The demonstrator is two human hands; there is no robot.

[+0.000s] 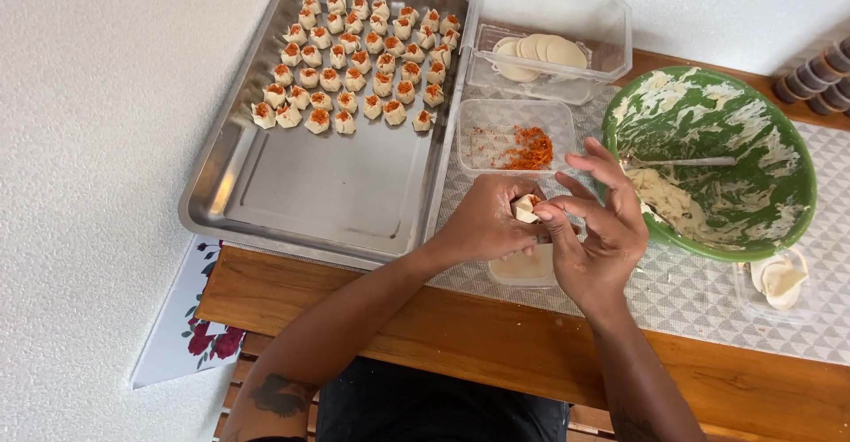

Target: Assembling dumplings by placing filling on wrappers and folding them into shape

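My left hand (482,222) is curled around a small pale dumpling (525,207) with an orange bit on top. My right hand (595,229) meets it from the right, thumb and forefinger pinching the wrapper while the other fingers spread. Both hands hover over a small clear tub (522,269) near the table's front. Just beyond them is a clear container of grated orange topping (529,150). A steel tray (336,194) to the left carries several rows of finished dumplings (354,61) in its far half.
A green bowl (779,150) smeared with pale filling, a spoon (682,161) resting in it, stands to the right. A clear box of round wrappers (540,50) is at the back. Another small tub with dough (779,278) lies at the right. A patterned mat (691,291) covers the wooden table.
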